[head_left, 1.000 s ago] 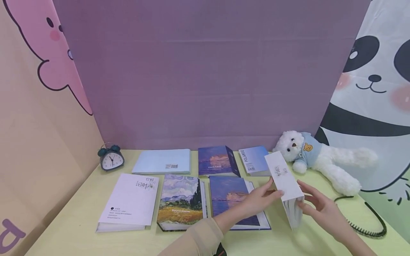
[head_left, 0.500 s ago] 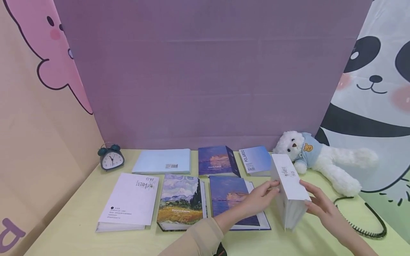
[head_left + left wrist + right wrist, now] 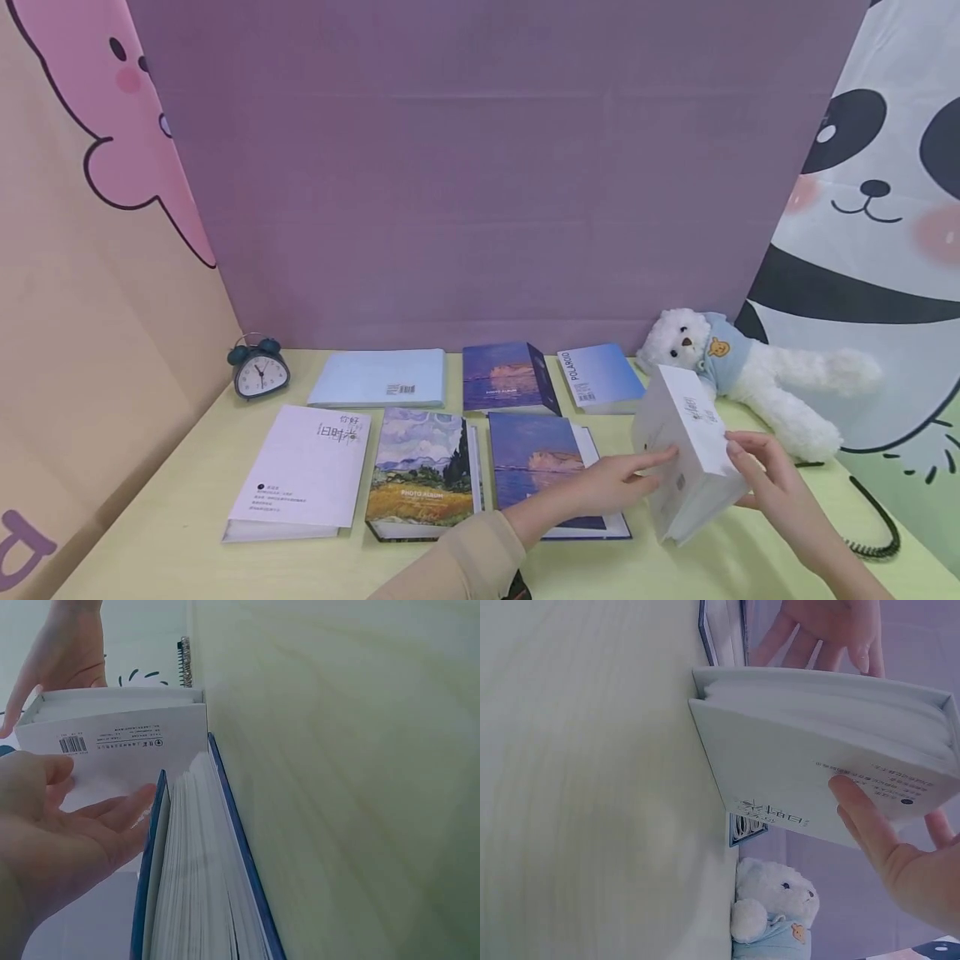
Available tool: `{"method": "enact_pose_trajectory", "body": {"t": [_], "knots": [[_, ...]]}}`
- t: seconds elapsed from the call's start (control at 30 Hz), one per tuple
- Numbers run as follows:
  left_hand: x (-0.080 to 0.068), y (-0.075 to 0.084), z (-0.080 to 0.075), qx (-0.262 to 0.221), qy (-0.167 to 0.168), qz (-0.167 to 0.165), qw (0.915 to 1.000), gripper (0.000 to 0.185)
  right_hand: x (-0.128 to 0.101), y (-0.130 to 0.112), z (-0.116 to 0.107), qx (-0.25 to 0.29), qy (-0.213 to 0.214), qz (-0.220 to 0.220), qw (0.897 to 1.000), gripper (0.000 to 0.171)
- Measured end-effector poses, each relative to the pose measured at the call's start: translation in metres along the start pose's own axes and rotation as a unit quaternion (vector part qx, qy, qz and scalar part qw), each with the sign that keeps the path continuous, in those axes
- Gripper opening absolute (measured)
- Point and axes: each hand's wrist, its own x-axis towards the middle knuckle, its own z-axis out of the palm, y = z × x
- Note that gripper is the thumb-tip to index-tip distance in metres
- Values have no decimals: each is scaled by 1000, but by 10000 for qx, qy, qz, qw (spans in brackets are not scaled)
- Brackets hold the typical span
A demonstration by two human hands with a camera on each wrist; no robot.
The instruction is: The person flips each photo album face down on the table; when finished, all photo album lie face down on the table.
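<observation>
Head view shows my two hands on either side of a white album (image 3: 686, 454), which stands tilted on one corner at the right part of the yellow desk (image 3: 180, 533), just right of the blue sunset album (image 3: 542, 467); my left hand (image 3: 611, 485) lies against its barcode side with fingers straight and loose, thumb apart, pressing rather than gripping; my right hand (image 3: 772, 483) steadies the opposite cover, the one with printed characters, fingers stretched along it, nothing curled round it. In the left wrist view the barcode face of the white album (image 3: 120, 754) stands just past my open palm (image 3: 52, 840), fingertips touching it, and the blue album's page edges (image 3: 199, 877) run alongside; in the right wrist view my fingers (image 3: 870, 825) lie flat on the white cover (image 3: 802, 772), the pages showing along the upper edge.

Elsewhere on the desk lie a landscape photo album (image 3: 422, 475), a white booklet with black characters (image 3: 303, 471), a pale blue book (image 3: 378, 377), a dark blue box (image 3: 508, 377) and a Polaroid album (image 3: 600, 377); a small alarm clock (image 3: 258, 369) stands at the far left; a white teddy bear (image 3: 738, 371) in a blue shirt lies just behind the white album; a coiled black cable (image 3: 873, 521) trails near my right wrist.
</observation>
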Motion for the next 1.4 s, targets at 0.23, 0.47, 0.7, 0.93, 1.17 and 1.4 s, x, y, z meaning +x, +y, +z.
{"method": "enact_pose_trajectory", "body": {"t": [0.23,0.47,0.7,0.93,1.17,1.4], "knots": [[-1,2,2,523,-619,-338,9961,45,1,1,-1,-281,-54,653,9975,27],[-2,2,5,1079,-1230,-481,9854,45,5,2,-15,-687,-384,1580,9843,70],[-3,-1,6,1125,-1258,-629,9836,45,6,14,-26,-911,-549,1891,9762,76],[-4,1,7,1497,-1243,-866,9771,45,11,26,-35,-1383,-621,2142,9650,80],[-3,2,10,1883,-1293,-921,9692,45,10,34,-39,-1353,-782,2174,9635,75],[-3,3,10,2048,-1377,-970,9642,45,3,47,-39,-791,-579,1753,9796,53]]}}
